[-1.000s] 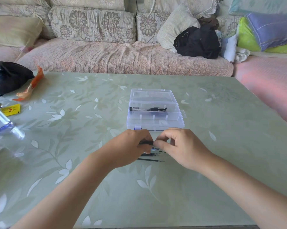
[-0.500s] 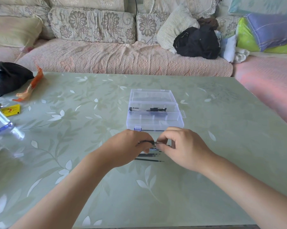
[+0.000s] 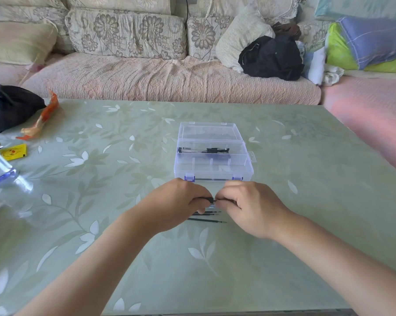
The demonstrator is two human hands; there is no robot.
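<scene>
If reaching for the thin black refills (image 3: 207, 221) lying loose on the glossy table (image 3: 306, 213) nearest the body, treat them as light, smooth and quick to roll; lift by pinching mid-length, never by the fine tip. Just above them, find the left grip (image 3: 176, 206) and the right grip (image 3: 249, 208) knuckle to knuckle, each curled and pinching one end of the pen (image 3: 210, 200), held level a little over the table and just short of the clear box (image 3: 213, 172). See only a short black stretch of it between the fingertips; cannot tell which part sits in which grip. Judge it light, stiff and narrow, of hard slick plastic, prone to turning under dry fingers, so pinch close to the joint with thumb and forefinger rather than out at the ends, and push or twist straight along the axis; expect a bent refill or a small part popping loose if levered sideways. Beyond the knuckles, meet the clear box, open, lid (image 3: 209, 131) swung back behind it, with whole pens (image 3: 204, 150) lying lengthwise in the rear compartment; thin-walled and probably light, so apt to skid if nudged. Farther off to the left, note a yellow packet (image 3: 13, 152) and a black bag (image 3: 10, 106); farthest of all, a flowered sofa (image 3: 169, 78).
</scene>
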